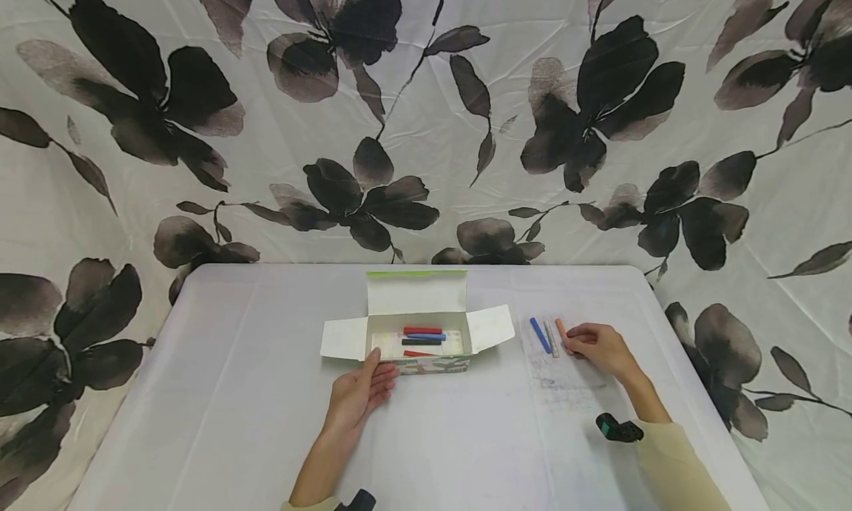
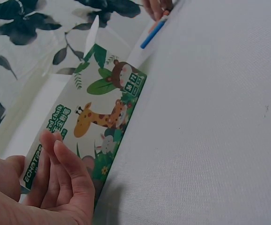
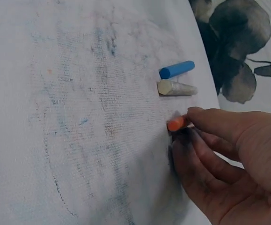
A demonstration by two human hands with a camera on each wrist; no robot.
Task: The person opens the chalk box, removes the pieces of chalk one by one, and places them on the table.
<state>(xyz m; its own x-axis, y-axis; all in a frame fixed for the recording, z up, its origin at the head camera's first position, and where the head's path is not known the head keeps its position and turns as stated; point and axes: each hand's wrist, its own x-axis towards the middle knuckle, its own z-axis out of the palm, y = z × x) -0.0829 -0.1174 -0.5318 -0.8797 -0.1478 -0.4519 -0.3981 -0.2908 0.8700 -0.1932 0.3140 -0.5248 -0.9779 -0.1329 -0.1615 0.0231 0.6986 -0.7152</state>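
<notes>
On the table stands a chalk box, its lid and side flaps spread out. Inside lie two red sticks, a blue one and a black one. My left hand holds the box's near left corner, thumb at the rim and fingers along the printed front. To the right, my right hand pinches an orange chalk stick between thumb and fingers at the tabletop; its far part is hidden in the right wrist view. Beside it lie a blue chalk and a whitish chalk.
Smudges and faint coloured marks cover the white tablecloth around the loose chalks. Behind the table hangs a flower-printed curtain. The box's right flap sticks out toward the loose chalks.
</notes>
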